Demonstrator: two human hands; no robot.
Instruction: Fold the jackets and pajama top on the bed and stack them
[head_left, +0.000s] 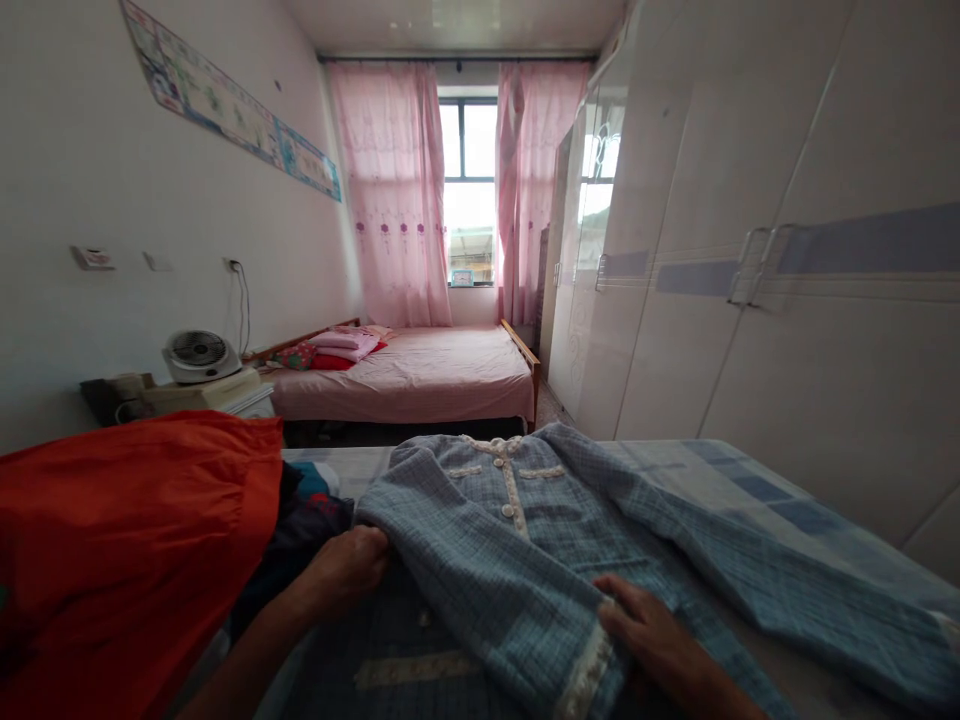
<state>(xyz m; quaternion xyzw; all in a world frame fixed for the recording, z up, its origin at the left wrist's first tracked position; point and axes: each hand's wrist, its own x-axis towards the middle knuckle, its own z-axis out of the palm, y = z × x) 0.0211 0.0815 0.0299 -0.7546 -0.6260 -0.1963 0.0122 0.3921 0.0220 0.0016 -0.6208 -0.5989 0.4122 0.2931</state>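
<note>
A light blue checked jacket (547, 530) with white trim and round buttons lies spread out in front of me, collar pointing away. Its left-side sleeve is folded across the front, while the other sleeve stretches out to the right. My left hand (351, 562) is closed on the folded sleeve's outer edge. Near the trimmed cuff, my right hand (651, 628) grips the same sleeve, with part of its fingers hidden. A red-orange garment (142, 530) and dark clothes (311, 520) lie beside my left arm.
Under the jacket is a bed with a blue and white checked sheet (739, 470). White wardrobes (697, 370) line the right side. Farther off stands a pink-covered bed (450, 370) below the curtained window. A small fan (201, 355) sits at the left wall.
</note>
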